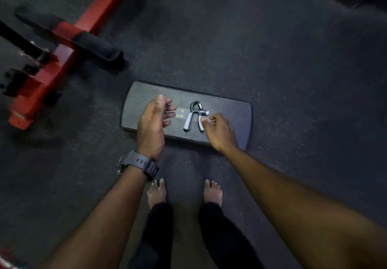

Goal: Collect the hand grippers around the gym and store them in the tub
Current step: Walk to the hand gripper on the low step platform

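Early in the collecting, by the look of it: one grey-handled hand gripper [195, 115] lying on a dark step platform [234, 122] on the gym floor, not yet lifted. Right hand [219, 131] reaching in, thumb touching one handle, nothing gripped. Left hand [154, 122] hovering beside, fingers loosely curled, empty. No tub in view. Markings on platform too blurred to read.

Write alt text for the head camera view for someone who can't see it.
A grey-handled hand gripper lies on a dark step platform on the gym floor. The right hand reaches its handle; the left hand, wristwatch on, hovers open alongside. A red bench frame stands left.
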